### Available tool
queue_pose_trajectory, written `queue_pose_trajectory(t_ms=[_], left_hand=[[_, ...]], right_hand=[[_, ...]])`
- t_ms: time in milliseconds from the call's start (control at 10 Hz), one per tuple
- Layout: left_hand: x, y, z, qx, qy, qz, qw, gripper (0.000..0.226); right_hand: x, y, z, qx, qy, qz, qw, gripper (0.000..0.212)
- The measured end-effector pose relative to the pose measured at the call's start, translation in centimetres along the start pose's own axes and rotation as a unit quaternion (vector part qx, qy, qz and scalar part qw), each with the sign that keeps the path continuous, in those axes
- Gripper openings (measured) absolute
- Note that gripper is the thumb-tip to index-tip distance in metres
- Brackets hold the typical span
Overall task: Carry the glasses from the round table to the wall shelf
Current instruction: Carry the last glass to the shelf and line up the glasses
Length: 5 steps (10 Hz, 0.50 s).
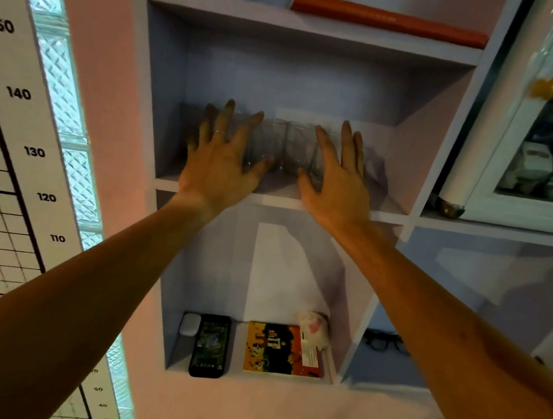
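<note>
Hands [282, 175] spread before glasses [284, 146], chart [19, 94] reading 110–150

The middle compartment of the wall shelf [307, 201] is open at the front, with free height above the glasses [284, 146] up to the shelf board above. The glasses stand in a row across its floor; the left hand [220, 163] and right hand [335, 181], fingers spread, occupy the front opening before them. Bare floor remains at the right, beside the side wall.
</note>
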<state>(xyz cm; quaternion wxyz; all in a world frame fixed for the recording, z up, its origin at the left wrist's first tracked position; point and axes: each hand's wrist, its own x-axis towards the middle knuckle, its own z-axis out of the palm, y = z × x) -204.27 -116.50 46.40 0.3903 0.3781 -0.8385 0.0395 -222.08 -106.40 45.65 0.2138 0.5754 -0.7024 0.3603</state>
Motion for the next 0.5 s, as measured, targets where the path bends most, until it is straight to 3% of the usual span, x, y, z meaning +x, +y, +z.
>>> queue_pose_trajectory(t_ms=[200, 300, 400, 500], left_hand=[[-6.8, -0.9, 1.1, 0.046, 0.051, 0.093, 0.993, 0.052], [-9.3, -1.2, 0.4, 0.022, 0.061, 0.116, 0.991, 0.048], [-12.3, -0.6, -1.3, -0.071, 0.039, 0.105, 0.991, 0.034], [-16.8, 0.0, -3.0, -0.160, -0.015, 0.084, 0.983, 0.022]], right_hand=[[-6.9, 0.1, -0.5, -0.028, 0.027, -0.019, 0.999, 0.045], [-9.9, -1.5, -2.3, 0.021, -0.009, -0.004, 1.000, 0.043], [-11.9, -4.5, -5.5, 0.148, -0.015, 0.048, 0.988, 0.027], [-14.6, -7.2, -11.3, 0.281, 0.052, 0.041, 0.957, 0.014]])
